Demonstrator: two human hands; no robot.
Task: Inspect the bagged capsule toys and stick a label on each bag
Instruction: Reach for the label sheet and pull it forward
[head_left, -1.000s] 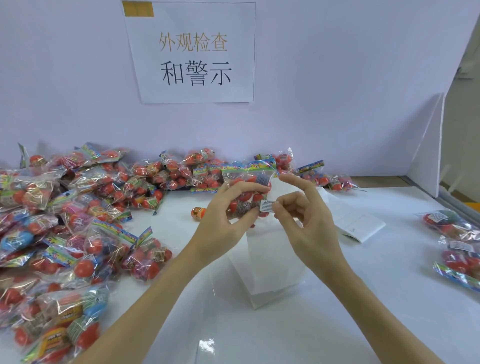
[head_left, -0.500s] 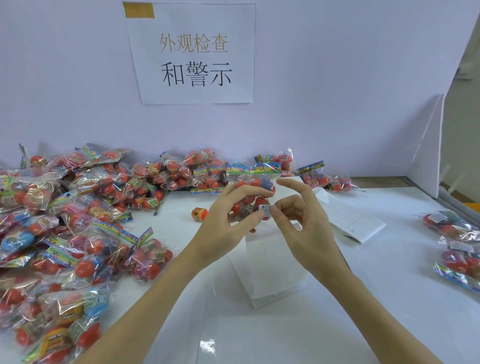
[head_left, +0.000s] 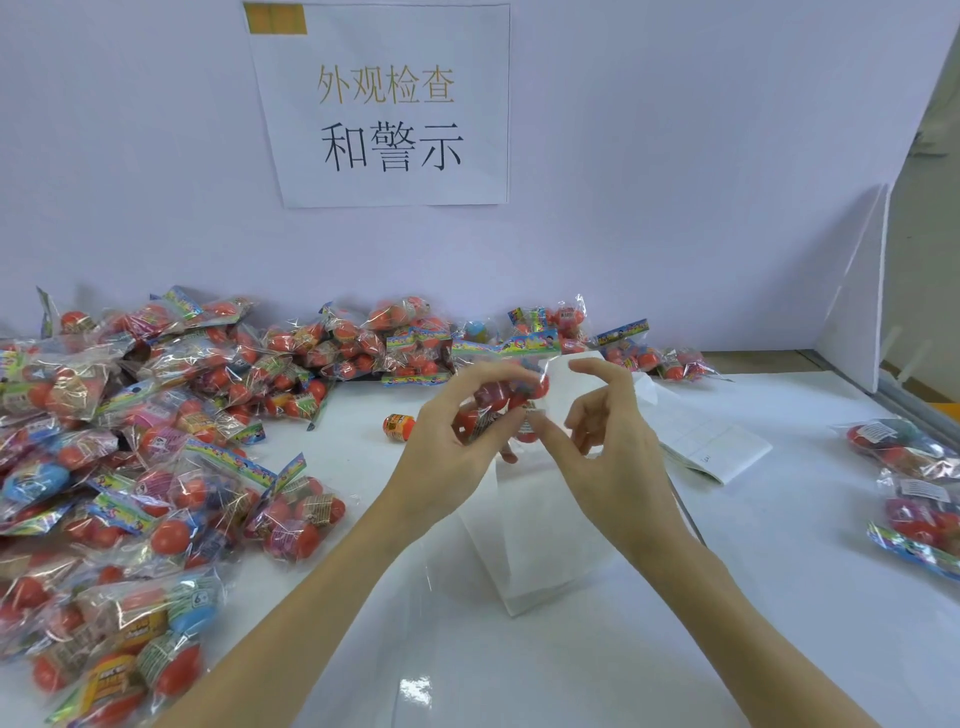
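Left hand: I saw my left hand (head_left: 447, 447) curled round a bag of capsule toys (head_left: 506, 397), fingers over its top and thumb beneath, holding it up above the desk (head_left: 571, 665).
Right hand: my right hand (head_left: 610, 457) had its thumb pressed against the small white label (head_left: 531, 415) on the bag's lower face; the index finger arched above, the other fingers loosely bent and holding nothing.
Bag: it sat between both hands, its coloured header strip just above my fingertips, red capsules showing through the film.
Unlabelled heap: a pile of bagged toys (head_left: 156, 441) spread left of my left hand and along the wall behind both hands.
Loose capsule: one orange capsule (head_left: 399, 427) lay on the desk just left of my left hand.
Finished bags: a few bags with white labels (head_left: 914, 483) lay well to the right of my right hand.
Sheets: white backing sheets (head_left: 540, 540) lay under my hands, and a label sheet (head_left: 711, 441) right of them.
Sign: a paper sign (head_left: 387, 104) hung on the wall above.
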